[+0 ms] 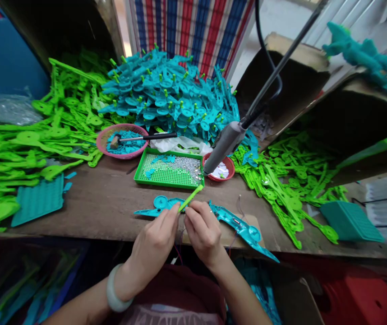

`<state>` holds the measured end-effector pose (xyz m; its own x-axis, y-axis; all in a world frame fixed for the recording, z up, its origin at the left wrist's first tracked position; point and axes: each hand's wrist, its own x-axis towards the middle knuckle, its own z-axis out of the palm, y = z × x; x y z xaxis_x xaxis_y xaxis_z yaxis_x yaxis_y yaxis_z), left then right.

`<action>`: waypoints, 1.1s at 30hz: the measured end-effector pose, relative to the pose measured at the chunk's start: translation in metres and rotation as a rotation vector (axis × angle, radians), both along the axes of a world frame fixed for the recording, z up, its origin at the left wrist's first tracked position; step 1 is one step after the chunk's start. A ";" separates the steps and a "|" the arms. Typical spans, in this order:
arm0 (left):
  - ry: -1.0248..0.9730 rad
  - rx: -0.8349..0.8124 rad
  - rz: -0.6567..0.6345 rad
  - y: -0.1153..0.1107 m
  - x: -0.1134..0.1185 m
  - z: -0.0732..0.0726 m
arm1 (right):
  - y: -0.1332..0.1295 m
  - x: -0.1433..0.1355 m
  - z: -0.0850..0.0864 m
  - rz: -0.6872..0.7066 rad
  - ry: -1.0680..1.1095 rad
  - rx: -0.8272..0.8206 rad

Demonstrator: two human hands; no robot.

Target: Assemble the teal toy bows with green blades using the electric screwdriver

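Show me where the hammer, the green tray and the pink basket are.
Hammer (159, 136): head camera view, on its black handle.
Green tray (166, 182): head camera view, on its near rim.
Pink basket (126, 155): head camera view, on its near wall.

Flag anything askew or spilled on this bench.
The hammer lies across the pink basket, its handle jutting past the rim. A few blue bits sit in the green tray with silver hardware, perhaps strays. No damage stands out.
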<state>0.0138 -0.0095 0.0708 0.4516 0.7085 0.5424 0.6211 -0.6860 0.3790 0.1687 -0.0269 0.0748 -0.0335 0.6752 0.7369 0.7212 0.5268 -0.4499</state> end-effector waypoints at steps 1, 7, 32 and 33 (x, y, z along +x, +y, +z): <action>0.005 0.003 -0.001 -0.001 0.000 -0.001 | 0.000 -0.001 0.000 -0.005 0.049 -0.011; -0.055 -0.008 0.002 -0.002 0.001 -0.005 | -0.003 -0.008 0.005 -0.027 0.467 -0.242; 0.011 -0.112 0.070 -0.007 -0.002 -0.013 | -0.004 -0.013 -0.016 -0.026 0.411 -0.310; 0.001 -0.121 0.067 -0.008 -0.002 -0.013 | -0.005 -0.013 -0.016 -0.030 0.454 -0.355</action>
<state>0.0117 -0.0171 0.0579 0.4016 0.7970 0.4511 0.6644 -0.5925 0.4555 0.1555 -0.0317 0.0588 0.2560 0.8797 0.4008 0.4272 0.2690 -0.8632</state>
